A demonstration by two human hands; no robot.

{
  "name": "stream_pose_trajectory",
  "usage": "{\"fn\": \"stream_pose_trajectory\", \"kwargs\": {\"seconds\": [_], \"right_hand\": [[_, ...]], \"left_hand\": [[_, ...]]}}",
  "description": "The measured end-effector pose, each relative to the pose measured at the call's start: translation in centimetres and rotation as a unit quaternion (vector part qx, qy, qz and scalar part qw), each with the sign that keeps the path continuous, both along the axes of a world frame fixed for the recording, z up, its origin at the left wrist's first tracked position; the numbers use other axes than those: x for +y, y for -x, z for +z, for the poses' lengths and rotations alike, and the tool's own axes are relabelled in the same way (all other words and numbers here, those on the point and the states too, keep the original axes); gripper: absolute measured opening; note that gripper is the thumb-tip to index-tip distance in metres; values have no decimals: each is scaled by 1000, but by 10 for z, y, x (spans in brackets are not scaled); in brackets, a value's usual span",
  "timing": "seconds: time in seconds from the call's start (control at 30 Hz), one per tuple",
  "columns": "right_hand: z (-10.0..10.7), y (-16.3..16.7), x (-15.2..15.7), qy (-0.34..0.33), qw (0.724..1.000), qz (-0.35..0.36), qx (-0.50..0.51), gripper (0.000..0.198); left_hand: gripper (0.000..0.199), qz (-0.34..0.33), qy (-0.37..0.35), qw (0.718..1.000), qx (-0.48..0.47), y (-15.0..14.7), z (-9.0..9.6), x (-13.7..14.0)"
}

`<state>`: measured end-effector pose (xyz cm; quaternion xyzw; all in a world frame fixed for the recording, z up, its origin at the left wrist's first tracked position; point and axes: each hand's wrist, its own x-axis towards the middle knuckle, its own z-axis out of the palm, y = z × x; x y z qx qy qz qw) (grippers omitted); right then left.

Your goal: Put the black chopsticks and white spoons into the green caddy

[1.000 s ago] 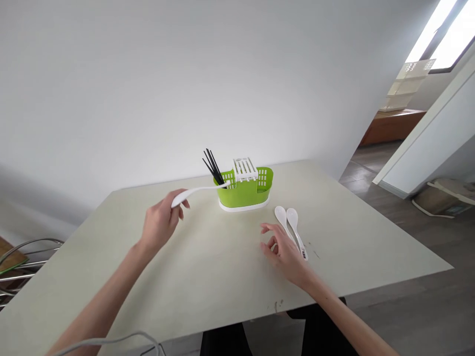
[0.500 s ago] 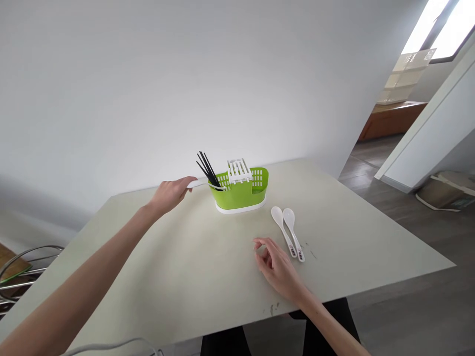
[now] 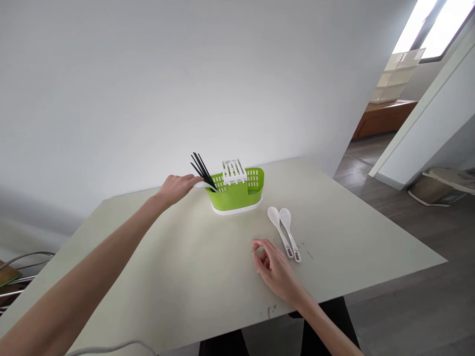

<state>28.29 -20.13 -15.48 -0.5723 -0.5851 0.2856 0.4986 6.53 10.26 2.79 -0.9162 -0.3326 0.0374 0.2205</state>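
Note:
My left hand (image 3: 177, 189) is closed on a white spoon (image 3: 204, 185) at the left end of a green basket (image 3: 237, 199). The spoon's slim end slants over the basket's left rim, beside several black chopsticks (image 3: 201, 169) leaning in the left compartment. A white slatted rack (image 3: 234, 171) tops the basket's middle, and a white tray (image 3: 237, 210) lies under it. My right hand (image 3: 274, 269) rests on the table with loosely curled fingers and nothing visible in them. Just right of it lie two white spoons (image 3: 280, 231), side by side, handles toward me.
The pale table (image 3: 185, 277) stands against a white wall (image 3: 166, 89). A cable (image 3: 111, 347) runs along the near left edge. A metal rack (image 3: 22, 279) is at the far left. Beyond the table's right side, a bin (image 3: 440, 187) stands on the floor.
My left hand has moved right, toward the basket, and the spoon's slim end has dipped at the left compartment. My right hand stays in place. The view has shifted slightly.

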Motion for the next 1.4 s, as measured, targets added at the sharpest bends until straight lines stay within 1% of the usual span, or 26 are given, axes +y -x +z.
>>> {"fn": "stream_pose_trajectory", "kwargs": {"seconds": [0.07, 0.13, 0.2, 0.3, 0.37, 0.43, 0.5, 0.57, 0.6, 0.67, 0.73, 0.8, 0.83, 0.93, 1.03, 1.1, 1.17, 1.3, 1.4], "right_hand": [[0, 0, 0, 3, 1000, -1, 6, 25], [0, 0, 1, 4, 1000, -1, 12, 25], [0, 0, 1, 4, 1000, -3, 13, 25], [1, 1, 1, 7, 1000, -7, 11, 25], [3, 2, -1, 14, 1000, -7, 12, 25], [7, 0, -4, 22, 1000, -2, 11, 25], [13, -6, -7, 26, 1000, 6, -6, 25], [20, -18, -10, 23, 999, 1, -41, 24], [23, -26, -10, 20, 998, -13, -62, 23], [29, -44, -6, 15, 993, -68, -98, 21], [33, -63, 1, 20, 981, -137, -137, 22], [35, -80, 12, 55, 961, -192, -193, 25], [35, -86, 18, 84, 948, -208, -225, 28], [34, -98, 35, 182, 913, -215, -295, 43], [33, -100, 47, 259, 891, -191, -320, 50], [32, -100, 52, 287, 884, -184, -319, 49], [31, -99, 54, 298, 881, -188, -316, 48], [29, -104, 54, 298, 882, -187, -312, 42], [35, -112, 50, 295, 887, -184, -304, 33]], "left_hand": [[55, 14, -5, 1000, -8, 1, -5, 0], [49, 39, -7, 999, -33, 3, -11, -1], [44, 79, -11, 994, -68, 7, -18, -3], [47, 146, -4, 980, -134, 17, -33, -13], [50, 175, 22, 968, -180, 27, -50, -24], [49, 190, 64, 954, -221, 38, -72, -40], [45, 199, 113, 937, -263, 48, -96, -57], [40, 214, 150, 914, -309, 56, -116, -74], [37, 223, 161, 901, -336, 58, -124, -82], [33, 237, 175, 871, -394, 61, -133, -92], [32, 237, 194, 845, -439, 62, -135, -99], [33, 230, 219, 829, -461, 64, -135, -101], [34, 227, 227, 824, -467, 64, -135, -101], [35, 222, 236, 815, -480, 68, -135, -102], [34, 216, 242, 814, -482, 71, -138, -104], [32, 210, 249, 816, -477, 72, -139, -105], [30, 206, 255, 819, -471, 72, -139, -107], [28, 202, 257, 826, -460, 71, -140, -109], [29, 199, 252, 833, -451, 72, -141, -109]]}}
